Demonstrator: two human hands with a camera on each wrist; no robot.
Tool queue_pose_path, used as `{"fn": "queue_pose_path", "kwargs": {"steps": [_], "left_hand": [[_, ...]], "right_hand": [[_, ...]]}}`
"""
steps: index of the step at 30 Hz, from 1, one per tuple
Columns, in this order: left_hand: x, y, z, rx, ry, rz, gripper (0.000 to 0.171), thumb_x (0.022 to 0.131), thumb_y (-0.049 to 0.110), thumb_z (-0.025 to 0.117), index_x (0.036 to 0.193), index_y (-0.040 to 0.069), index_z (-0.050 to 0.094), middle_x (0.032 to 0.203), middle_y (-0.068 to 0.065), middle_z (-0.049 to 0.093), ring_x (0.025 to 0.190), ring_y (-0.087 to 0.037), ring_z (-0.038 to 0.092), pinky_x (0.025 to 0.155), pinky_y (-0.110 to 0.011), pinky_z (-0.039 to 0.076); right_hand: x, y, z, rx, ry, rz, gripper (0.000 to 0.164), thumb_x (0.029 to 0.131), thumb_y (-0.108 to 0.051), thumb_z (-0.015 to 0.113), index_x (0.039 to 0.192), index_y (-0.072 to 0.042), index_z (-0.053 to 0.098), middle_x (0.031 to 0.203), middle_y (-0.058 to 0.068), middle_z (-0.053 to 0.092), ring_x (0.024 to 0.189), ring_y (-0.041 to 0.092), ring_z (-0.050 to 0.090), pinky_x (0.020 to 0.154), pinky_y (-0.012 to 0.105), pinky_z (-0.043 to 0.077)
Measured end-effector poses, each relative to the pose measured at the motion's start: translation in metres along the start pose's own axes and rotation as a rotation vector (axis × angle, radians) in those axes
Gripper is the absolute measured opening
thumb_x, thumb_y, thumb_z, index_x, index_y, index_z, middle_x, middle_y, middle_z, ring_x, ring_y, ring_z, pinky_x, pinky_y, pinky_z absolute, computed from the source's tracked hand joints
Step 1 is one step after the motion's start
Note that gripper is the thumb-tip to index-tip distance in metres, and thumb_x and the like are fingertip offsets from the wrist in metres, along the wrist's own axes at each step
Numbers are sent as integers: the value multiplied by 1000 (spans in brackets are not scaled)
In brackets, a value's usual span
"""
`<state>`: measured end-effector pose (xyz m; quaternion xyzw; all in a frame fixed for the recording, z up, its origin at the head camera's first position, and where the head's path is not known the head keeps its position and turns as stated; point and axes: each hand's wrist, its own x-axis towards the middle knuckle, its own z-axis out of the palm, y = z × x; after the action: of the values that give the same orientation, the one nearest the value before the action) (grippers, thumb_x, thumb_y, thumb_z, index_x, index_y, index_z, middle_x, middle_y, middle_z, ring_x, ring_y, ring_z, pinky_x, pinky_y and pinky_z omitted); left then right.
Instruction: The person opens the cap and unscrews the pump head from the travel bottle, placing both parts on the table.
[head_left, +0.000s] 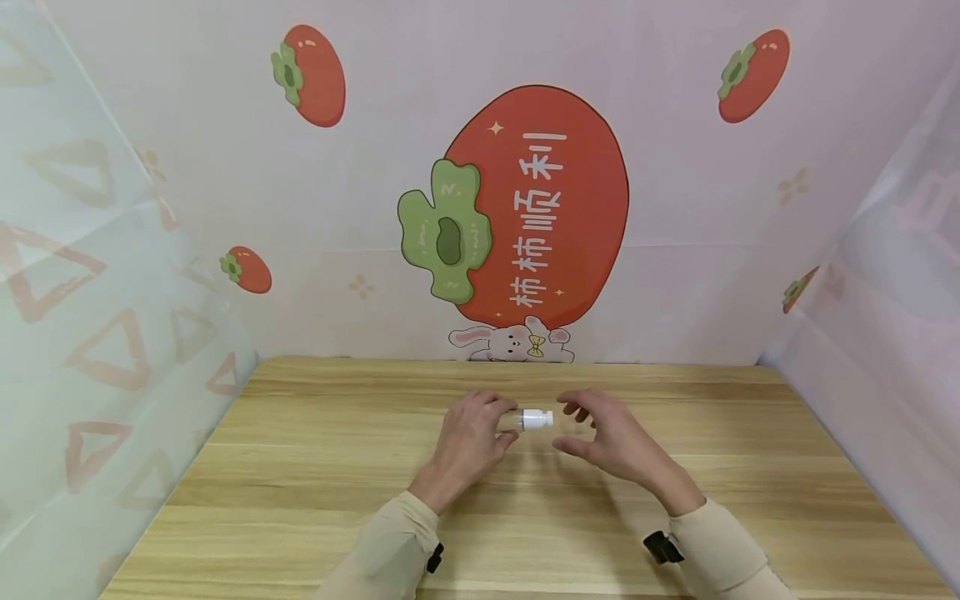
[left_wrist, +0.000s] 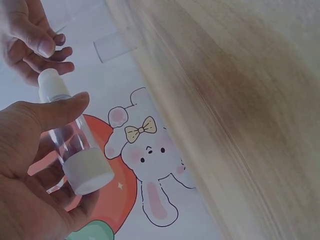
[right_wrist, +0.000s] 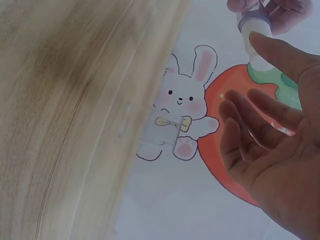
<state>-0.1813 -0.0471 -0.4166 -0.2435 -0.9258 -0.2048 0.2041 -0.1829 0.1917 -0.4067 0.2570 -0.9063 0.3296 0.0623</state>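
Note:
My left hand (head_left: 472,433) grips a small clear bottle (left_wrist: 75,135) around its body, the thumb across it. The bottle lies level in the head view, its white pump top (head_left: 537,418) pointing right and its white base (left_wrist: 89,172) showing in the left wrist view. My right hand (head_left: 607,433) is just right of the pump top, fingers loosely bent and apart, with nothing held. Beyond that hand a see-through cap (left_wrist: 115,47) stands on the table; it shows faintly in the right wrist view too.
The wooden table (head_left: 322,467) reaches back to a pale cloth wall (head_left: 360,183) printed with persimmons and a rabbit (head_left: 510,342). Cloth side walls (head_left: 90,275) rise at left and right. Dark straps (head_left: 663,547) sit at both wrists by the beige sleeves.

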Motion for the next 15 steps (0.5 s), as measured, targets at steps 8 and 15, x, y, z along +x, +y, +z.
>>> {"fn": "queue_pose_path", "kwargs": {"steps": [8,15], "left_hand": [[1,3,-1,35,41,57,35,77,22,91,109,16,76,106,2,72,104,-21,64,91,-42,52],[4,4,-1,43,72,108,35,77,21,91,108,16,76,105,1,71,102,-21,64,92,-42,52]], "right_hand": [[2,-6,1,57,-45,-21,55,83,-25,86,129,-6,62,104,-4,64,92,20,62,78,41,55],[6,-8,3,119,-86,-30,50,87,-33,82,126,-8,64,101,3,67,88,19,62,74,35,56]]}}
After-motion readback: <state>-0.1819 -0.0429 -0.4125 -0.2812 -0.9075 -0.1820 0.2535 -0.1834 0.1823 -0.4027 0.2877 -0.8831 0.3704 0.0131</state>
